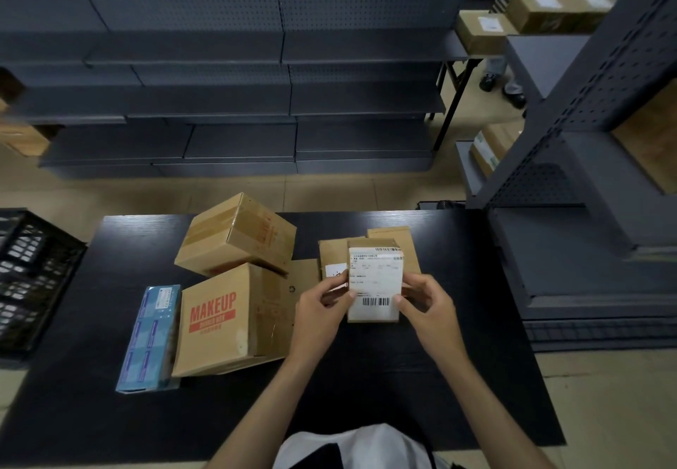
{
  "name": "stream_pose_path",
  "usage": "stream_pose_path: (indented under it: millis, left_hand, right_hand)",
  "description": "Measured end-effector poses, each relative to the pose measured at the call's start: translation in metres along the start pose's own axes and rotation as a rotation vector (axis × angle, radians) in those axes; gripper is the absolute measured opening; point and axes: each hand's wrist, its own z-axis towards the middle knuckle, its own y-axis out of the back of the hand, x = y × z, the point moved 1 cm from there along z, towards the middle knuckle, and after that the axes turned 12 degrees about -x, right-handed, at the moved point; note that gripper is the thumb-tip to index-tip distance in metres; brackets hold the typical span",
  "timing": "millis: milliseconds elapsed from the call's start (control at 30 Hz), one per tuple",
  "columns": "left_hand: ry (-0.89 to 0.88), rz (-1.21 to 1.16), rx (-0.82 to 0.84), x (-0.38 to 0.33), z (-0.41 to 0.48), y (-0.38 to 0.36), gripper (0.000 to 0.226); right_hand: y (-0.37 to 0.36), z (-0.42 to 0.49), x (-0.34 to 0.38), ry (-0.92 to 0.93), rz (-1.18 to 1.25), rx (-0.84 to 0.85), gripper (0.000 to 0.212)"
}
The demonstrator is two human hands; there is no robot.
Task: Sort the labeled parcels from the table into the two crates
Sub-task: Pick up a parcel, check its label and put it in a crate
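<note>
Dark grey pegboard shelving (234,102) ahead and at the right, beige tiled floor (329,190) beneath.

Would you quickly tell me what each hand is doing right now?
Left hand: holding the left edge of the small labeled parcel.
Right hand: holding the same parcel's right edge.

grey pegboard shelving (238,65) behind | second rack (586,131) right | shoes (489,83) beyond | tan floor (110,194)
</note>
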Motion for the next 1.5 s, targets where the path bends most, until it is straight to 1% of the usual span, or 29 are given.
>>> stream_pose_path:
  millis: [367, 500, 600, 700, 867, 933, 1000, 1100, 1200, 1333, 1400, 1500]
  left_hand:
    - [-0.052, 0.042, 0.001, 0.004, -0.001, 0.001, 0.022]
    - [-0.055, 0.037, -0.011, 0.003, -0.001, 0.002, 0.023]
    - [-0.056, 0.073, -0.021, 0.0, -0.005, 0.0, 0.038]
    - [-0.134, 0.153, -0.066, -0.002, -0.004, -0.002, 0.059]
    - [-0.224, 0.201, -0.05, 0.0, -0.005, -0.003, 0.114]
    - [-0.233, 0.227, -0.053, 0.004, -0.004, -0.003, 0.126]
    - [-0.249, 0.255, -0.088, 0.007, -0.003, -0.003, 0.124]
    - [-0.248, 0.26, -0.136, 0.008, -0.003, -0.002, 0.109]
    - [-0.173, 0.213, -0.138, 0.015, 0.0, 0.004, 0.093]
    - [-0.066, 0.12, -0.123, 0.029, 0.004, 0.01, 0.079]
    - [-0.007, 0.044, -0.1, 0.033, 0.004, 0.012, 0.078]
    - [0.039, 0.003, -0.096, 0.035, 0.005, 0.016, 0.083]
  right_hand:
    - [0.002, -0.001, 0.001, 0.028, 0.003, 0.007, 0.039]
    - [0.001, -0.002, 0.005, 0.057, -0.004, 0.02, 0.035]
    - [-0.003, -0.005, 0.008, 0.08, -0.026, 0.044, 0.036]
    - [-0.009, -0.008, 0.01, 0.091, -0.041, 0.076, 0.04]
    - [-0.019, -0.013, 0.013, 0.106, -0.01, 0.134, 0.044]
    - [-0.022, -0.015, 0.013, 0.115, -0.017, 0.166, 0.045]
    - [-0.024, -0.017, 0.014, 0.125, -0.029, 0.197, 0.045]
    - [-0.027, -0.019, 0.014, 0.124, -0.052, 0.238, 0.047]
    - [-0.026, -0.019, 0.012, 0.141, -0.128, 0.266, 0.046]
    - [-0.021, -0.018, 0.011, 0.183, -0.221, 0.229, 0.046]
    - [-0.02, -0.018, 0.01, 0.192, -0.236, 0.215, 0.046]
    - [-0.021, -0.019, 0.01, 0.195, -0.237, 0.215, 0.045]
